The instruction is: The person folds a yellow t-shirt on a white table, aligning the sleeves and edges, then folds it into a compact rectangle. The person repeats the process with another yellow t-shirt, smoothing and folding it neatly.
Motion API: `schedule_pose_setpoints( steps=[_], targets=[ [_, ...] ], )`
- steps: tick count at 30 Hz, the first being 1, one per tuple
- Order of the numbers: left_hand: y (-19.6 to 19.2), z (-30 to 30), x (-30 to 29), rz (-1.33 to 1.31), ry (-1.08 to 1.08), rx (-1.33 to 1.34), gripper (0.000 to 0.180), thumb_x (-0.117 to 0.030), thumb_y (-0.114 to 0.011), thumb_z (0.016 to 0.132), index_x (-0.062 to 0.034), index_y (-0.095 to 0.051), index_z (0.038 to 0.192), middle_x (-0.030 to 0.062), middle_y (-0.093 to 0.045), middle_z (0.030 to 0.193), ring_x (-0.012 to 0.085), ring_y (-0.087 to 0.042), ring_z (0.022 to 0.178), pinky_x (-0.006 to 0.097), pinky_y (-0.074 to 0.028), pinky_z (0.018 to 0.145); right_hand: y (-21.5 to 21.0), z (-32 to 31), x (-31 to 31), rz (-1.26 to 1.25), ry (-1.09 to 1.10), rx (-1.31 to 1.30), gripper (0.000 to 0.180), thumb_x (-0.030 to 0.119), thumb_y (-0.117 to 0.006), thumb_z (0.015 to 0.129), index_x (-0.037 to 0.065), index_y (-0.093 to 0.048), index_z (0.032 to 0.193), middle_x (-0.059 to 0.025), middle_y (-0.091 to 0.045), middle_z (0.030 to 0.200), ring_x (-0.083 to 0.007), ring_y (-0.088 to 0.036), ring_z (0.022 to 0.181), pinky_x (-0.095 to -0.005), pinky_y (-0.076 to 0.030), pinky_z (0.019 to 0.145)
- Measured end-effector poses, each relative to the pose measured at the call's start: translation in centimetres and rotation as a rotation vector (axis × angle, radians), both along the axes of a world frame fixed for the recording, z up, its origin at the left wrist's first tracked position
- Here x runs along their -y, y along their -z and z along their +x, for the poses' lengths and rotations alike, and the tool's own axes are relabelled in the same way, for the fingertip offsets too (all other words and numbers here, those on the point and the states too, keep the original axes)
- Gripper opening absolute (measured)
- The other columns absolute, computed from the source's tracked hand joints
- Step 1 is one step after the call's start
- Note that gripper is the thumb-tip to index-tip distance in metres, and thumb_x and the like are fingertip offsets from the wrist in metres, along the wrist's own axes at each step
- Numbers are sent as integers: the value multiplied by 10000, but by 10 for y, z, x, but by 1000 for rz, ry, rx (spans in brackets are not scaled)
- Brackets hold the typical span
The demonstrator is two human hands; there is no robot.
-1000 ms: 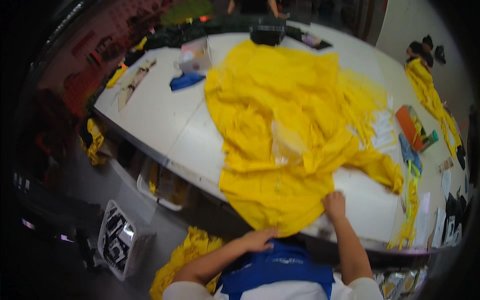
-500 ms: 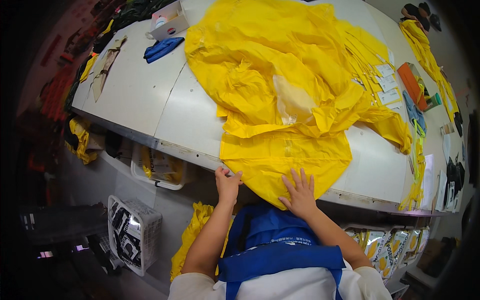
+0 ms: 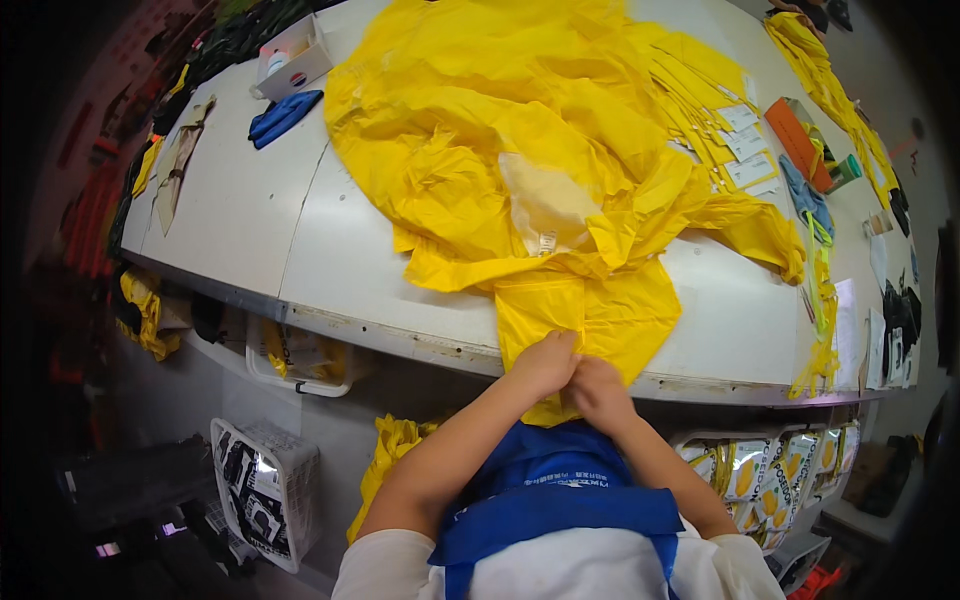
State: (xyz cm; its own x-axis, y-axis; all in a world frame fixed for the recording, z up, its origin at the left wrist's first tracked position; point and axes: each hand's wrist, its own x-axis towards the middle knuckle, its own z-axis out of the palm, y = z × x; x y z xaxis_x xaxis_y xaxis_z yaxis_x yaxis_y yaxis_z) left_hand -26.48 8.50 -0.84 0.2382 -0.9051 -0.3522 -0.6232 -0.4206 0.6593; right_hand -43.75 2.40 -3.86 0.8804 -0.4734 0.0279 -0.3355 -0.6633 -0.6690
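A large crinkled yellow raincoat (image 3: 440,110) is spread over the white table, and its lower flap hangs over the near edge. The flap's left side is folded inward over itself. My left hand (image 3: 547,362) is closed on this folded layer, near the middle of the flap. Touching it, just to the right and slightly lower, my right hand (image 3: 597,390) is closed on the same yellow cloth. The fingertips of both hands are partly hidden. A pale see-through panel (image 3: 545,200) with a small printed label lies on the raincoat above my hands.
The table (image 3: 240,205) carries a blue cloth (image 3: 285,118) and a white box (image 3: 293,58) at the left. At the right are yellow pieces with white tags (image 3: 742,145) and an orange box (image 3: 797,140). Below stand a white basket (image 3: 305,470) and packed yellow goods (image 3: 745,468).
My left hand has moved right, bringing the flap's left side inward. My right hand, flat and spread before, is now closed beside it. The whole view has shifted slightly.
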Motion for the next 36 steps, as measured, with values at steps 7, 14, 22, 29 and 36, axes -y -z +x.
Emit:
schedule_pose_setpoints(
  steps=[7, 14, 22, 29, 36],
  targets=[
    [4, 16, -5, -198, 198, 495, 717, -491, -602, 814, -179, -368, 1414, 112, -288, 1488, 329, -212, 1389, 532, -110, 1116, -9, -13, 67, 890, 1016, 503, 488, 57, -598, 854, -3, -422, 1305, -144, -540, 1216, -259, -557, 1081, -390, -441, 939],
    [23, 10, -5, -124, 119, 422, 818, -529, -584, 796, -146, -283, 1452, 100, -207, 1528, 311, -161, 1408, 491, -80, 1135, -69, 38, 62, 91, -17, 121, 523, 235, -590, 884, 161, -429, 1376, -149, -370, 1438, -348, -268, 1366, -482, -240, 1101],
    [14, 44, -59, -445, -378, 242, 480, -192, -627, 798, -63, -516, 1247, 151, -549, 1246, 331, -502, 1169, 428, -402, 981, -22, 64, 46, -367, -259, -218, 617, 564, -485, 867, 197, -452, 1362, -111, -335, 1466, -359, -221, 1378, -585, -108, 1094],
    [30, 34, -26, -294, 8, 341, 560, -328, -626, 830, -145, -473, 1336, 185, -338, 1445, 359, -294, 1349, 459, -239, 1101, -32, 106, 80, 158, 348, -18, 313, 357, -622, 836, 84, -663, 985, -146, -668, 936, -310, -648, 785, -401, -510, 725],
    [26, 38, -23, -116, -24, 371, 776, -490, -659, 757, -285, -336, 1433, 148, -133, 1539, 421, -71, 1406, 522, -94, 1128, -14, 151, 106, -41, 439, -264, 251, 253, -663, 802, 68, -663, 971, -155, -666, 785, -313, -641, 692, -402, -507, 633]
  ],
)
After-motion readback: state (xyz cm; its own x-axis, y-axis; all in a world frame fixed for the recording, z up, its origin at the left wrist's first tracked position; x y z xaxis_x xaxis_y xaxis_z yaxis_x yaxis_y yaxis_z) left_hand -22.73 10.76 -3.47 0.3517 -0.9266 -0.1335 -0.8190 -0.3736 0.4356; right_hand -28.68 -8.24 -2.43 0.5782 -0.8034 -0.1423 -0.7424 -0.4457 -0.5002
